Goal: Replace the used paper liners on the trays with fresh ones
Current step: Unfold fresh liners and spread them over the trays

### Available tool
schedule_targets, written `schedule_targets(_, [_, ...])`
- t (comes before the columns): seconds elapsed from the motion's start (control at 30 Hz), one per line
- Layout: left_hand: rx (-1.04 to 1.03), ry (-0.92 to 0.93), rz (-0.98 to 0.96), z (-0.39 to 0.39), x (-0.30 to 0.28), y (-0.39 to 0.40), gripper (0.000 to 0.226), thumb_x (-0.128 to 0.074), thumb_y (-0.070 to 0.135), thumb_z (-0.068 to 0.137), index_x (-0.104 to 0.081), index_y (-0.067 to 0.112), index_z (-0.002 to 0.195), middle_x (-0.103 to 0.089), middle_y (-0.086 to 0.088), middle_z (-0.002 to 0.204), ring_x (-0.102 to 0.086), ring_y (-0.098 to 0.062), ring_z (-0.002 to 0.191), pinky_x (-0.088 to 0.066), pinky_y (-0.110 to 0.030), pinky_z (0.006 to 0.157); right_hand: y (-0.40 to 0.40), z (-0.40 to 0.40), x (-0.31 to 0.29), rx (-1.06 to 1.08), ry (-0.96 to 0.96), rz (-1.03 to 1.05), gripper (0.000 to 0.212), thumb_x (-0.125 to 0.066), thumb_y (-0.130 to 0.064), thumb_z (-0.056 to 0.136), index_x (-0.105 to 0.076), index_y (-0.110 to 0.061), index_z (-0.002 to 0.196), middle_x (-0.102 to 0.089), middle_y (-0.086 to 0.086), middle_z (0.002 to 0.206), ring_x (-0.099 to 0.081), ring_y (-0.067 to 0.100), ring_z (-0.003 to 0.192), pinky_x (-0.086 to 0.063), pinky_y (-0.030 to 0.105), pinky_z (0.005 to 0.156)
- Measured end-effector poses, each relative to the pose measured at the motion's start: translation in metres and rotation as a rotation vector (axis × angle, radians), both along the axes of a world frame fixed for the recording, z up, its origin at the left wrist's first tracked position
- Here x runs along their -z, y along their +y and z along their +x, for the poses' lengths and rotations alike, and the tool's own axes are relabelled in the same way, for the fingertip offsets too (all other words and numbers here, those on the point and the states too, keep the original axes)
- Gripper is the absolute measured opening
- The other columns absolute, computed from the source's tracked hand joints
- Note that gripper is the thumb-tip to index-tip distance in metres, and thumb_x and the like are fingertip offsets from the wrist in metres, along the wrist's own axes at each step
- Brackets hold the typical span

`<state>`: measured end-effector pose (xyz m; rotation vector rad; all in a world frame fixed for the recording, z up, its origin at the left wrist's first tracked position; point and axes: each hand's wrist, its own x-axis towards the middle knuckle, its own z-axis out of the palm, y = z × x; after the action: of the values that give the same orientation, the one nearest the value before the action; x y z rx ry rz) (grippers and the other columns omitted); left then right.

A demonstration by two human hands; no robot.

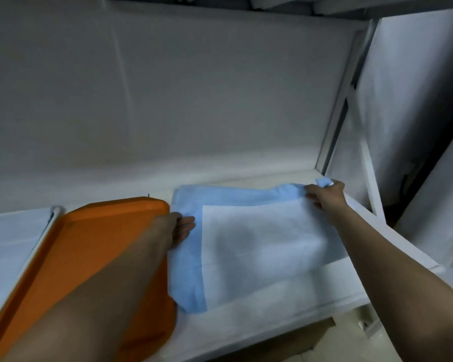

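A light blue paper liner [188, 257] with a white centre panel lies spread on the white shelf, right of an orange tray [110, 231]. My left hand [179, 227] rests flat on the liner's left edge, just past the tray's right rim, fingers together. At the liner's far right corner my right hand [324, 195] pinches a bunched bit of the blue paper. The tray's surface is bare where it shows; my left forearm covers part of it.
The white shelf [285, 317] ends at a front edge near me. A white back wall [168, 100] rises behind. A white frame post [361, 152] stands at the right. More white paper [11, 244] lies left of the tray.
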<state>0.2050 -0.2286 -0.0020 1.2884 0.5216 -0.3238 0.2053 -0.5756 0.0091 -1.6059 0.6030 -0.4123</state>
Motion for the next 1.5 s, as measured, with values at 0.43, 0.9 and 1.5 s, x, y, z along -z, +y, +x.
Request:
schedule_targets(0.43, [-0.039,0.076,0.065,0.056,0.045,-0.008,0.035,-0.038,0.011,0.101,-0.051,0.005,0.069,-0.064,-0.002,0.044,-0.054,-0.004,0.028,-0.034,-0.009,0.03,-0.002,0.019,-0.008,-0.217,-0.074,-0.202,0.064,-0.054,-0.005,0.092,-0.019,-0.02,0.145,-0.064,0.012,0.108,-0.066,0.02,0.073,-0.048,0.03,0.068])
schedule_targets(0.9, [-0.127,0.078,0.058,0.066,0.065,-0.015,0.028,-0.048,0.008,0.099,-0.06,-0.004,0.076,-0.05,-0.005,0.028,-0.048,-0.01,0.02,-0.039,-0.014,0.025,-0.075,-0.068,0.063,-0.126,0.078,0.092,0.066,-0.071,-0.054,0.064,-0.061,-0.023,0.122,-0.068,-0.001,0.115,-0.062,0.016,0.108,-0.051,0.034,0.08])
schedule_targets(1.5, [-0.219,0.041,0.011,0.07,0.071,-0.017,0.024,-0.047,0.009,0.096,-0.051,0.001,0.073,-0.055,-0.009,0.072,-0.056,-0.016,0.054,-0.043,-0.015,0.029,-0.064,-0.071,0.055,-0.103,0.301,-0.852,0.043,-0.055,-0.035,0.09,-0.036,-0.013,0.059,-0.045,0.002,0.057,-0.047,0.022,0.059,-0.03,0.03,0.054])
